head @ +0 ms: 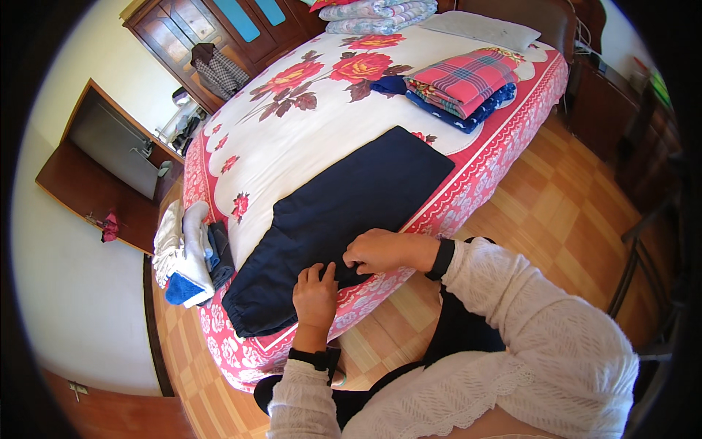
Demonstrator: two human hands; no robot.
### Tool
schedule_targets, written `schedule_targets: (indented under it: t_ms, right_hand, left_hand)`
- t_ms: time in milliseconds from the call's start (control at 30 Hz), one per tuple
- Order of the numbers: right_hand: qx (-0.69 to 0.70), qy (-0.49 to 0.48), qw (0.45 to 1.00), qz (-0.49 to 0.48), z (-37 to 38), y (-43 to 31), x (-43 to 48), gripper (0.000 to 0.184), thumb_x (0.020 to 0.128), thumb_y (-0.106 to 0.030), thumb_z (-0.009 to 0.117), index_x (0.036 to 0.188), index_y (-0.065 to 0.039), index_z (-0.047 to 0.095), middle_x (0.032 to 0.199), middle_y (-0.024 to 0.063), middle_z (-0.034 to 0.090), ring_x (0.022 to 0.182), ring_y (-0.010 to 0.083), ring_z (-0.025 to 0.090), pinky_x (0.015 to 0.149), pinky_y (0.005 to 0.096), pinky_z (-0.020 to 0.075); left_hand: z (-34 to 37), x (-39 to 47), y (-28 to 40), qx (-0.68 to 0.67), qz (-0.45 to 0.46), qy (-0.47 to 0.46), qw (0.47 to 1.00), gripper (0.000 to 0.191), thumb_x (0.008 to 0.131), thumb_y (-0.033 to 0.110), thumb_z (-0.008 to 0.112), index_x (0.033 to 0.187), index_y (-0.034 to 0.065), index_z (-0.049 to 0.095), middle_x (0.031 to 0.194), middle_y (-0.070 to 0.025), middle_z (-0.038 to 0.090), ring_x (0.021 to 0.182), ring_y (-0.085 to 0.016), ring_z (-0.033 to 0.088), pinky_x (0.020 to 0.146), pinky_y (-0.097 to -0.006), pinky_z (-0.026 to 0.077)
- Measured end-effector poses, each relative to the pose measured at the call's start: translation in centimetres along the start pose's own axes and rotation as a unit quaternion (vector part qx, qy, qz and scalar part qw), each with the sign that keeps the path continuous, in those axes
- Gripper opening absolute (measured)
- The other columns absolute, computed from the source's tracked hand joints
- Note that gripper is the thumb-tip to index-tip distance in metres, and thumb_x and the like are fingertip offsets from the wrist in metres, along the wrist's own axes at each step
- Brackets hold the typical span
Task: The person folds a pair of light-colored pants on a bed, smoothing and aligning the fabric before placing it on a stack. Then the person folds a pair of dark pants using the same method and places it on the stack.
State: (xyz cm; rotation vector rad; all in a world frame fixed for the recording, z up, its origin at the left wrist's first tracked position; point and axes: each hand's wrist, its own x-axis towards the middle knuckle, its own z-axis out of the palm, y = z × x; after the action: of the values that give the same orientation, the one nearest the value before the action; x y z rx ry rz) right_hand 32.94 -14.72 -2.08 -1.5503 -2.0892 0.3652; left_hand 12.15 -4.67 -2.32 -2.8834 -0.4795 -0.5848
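A dark navy garment [351, 203] lies spread flat along the near side of the bed, with a gathered, elastic-looking edge at its lower left end. My left hand [315, 293] rests on its near edge, palm down, fingers a little apart and nothing seen in them. Just to the right, my right hand [374, 252] touches the same edge with its fingers curled down. Its fingertips are partly hidden, so I cannot tell whether cloth is pinched between them. Both wrists have black bands below white knitted sleeves.
A floral bedspread [247, 164] covers the bed. Folded plaid and blue cloths [466, 82] are stacked at the right, near a pillow [482, 30]. Folded quilts [378, 16] lie at the far side. Folded clothes [189, 252] sit on the left corner. A wooden door [98, 192] stands ajar.
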Motion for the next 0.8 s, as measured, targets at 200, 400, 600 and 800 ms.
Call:
schedule_targets:
  t_ms: [200,400,600,800]
  right_hand:
    - [0.041,0.044,0.998,0.030,-0.6,0.0,0.0,0.013,0.083,-0.019,0.069,0.085,-0.006,0.069,0.079,0.0106,0.068,0.081,0.0320,0.067,0.072,0.0432,0.0511]
    - [0.103,0.112,0.988,0.027,-1.3,0.9,0.2,0.014,0.084,-0.020,0.069,0.086,-0.007,0.072,0.082,0.0110,0.071,0.080,0.0312,0.069,0.072,0.0406,0.0531]
    - [0.116,0.048,0.991,0.053,-2.2,1.4,-0.2,0.015,0.086,-0.019,0.069,0.091,-0.004,0.072,0.083,0.0115,0.072,0.079,0.0296,0.069,0.071,0.0386,0.0530]
    - [0.111,0.053,0.991,0.056,-1.9,1.7,-0.3,0.013,0.087,-0.013,0.067,0.094,-0.003,0.072,0.081,0.0126,0.071,0.075,0.0296,0.069,0.070,0.0385,0.0532]
  left_hand:
    - [-0.4,0.9,1.2,-0.030,0.028,0.031,0.999,0.034,0.076,0.016,0.074,0.109,0.0093,0.069,0.109,-0.0065,0.066,0.103,-0.028,0.061,0.082,-0.0403,0.053]
    - [-0.2,1.7,0.9,-0.098,-0.029,0.023,0.995,0.019,0.081,0.016,0.071,0.098,0.0060,0.070,0.101,-0.0065,0.070,0.095,-0.030,0.064,0.082,-0.0389,0.053]
    - [-0.2,0.9,1.0,-0.107,0.002,0.028,0.994,0.026,0.081,0.017,0.072,0.104,0.0062,0.071,0.107,-0.0067,0.069,0.100,-0.030,0.063,0.085,-0.0397,0.053]
    - [-0.4,0.4,3.2,-0.026,0.045,0.024,0.998,0.040,0.078,0.019,0.074,0.116,0.0071,0.067,0.116,-0.0102,0.062,0.109,-0.031,0.058,0.089,-0.0427,0.049]
